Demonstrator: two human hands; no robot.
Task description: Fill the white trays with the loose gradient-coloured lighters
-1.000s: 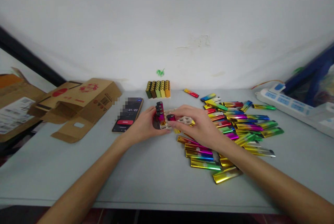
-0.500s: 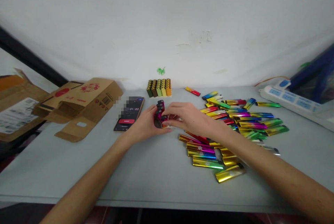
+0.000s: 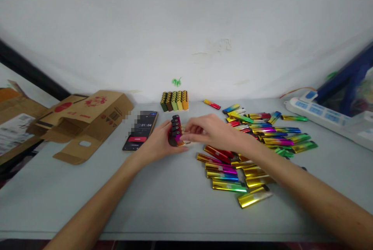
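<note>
A row of upright lighters with black tops (image 3: 175,130) stands in a pale tray at the middle of the grey table (image 3: 163,199). My left hand (image 3: 159,141) cups the tray's left side, fingers curled against it. My right hand (image 3: 210,131) lies over the tray from the right, its fingertips closed beside the row; the tray is mostly hidden under it. A heap of shiny coloured lighters (image 3: 256,141) spreads to the right of my hands, with several gold ones (image 3: 230,180) lying nearer me.
A phone (image 3: 141,135) showing a timer lies left of the tray. An open cardboard box (image 3: 84,119) sits further left. A full block of lighters (image 3: 175,100) stands at the wall. A white power strip (image 3: 323,118) lies at the right.
My right hand has slid left across the tray up to the row of upright lighters, covering the tray's open cells. The timer moved on a second. My left hand stayed put.
</note>
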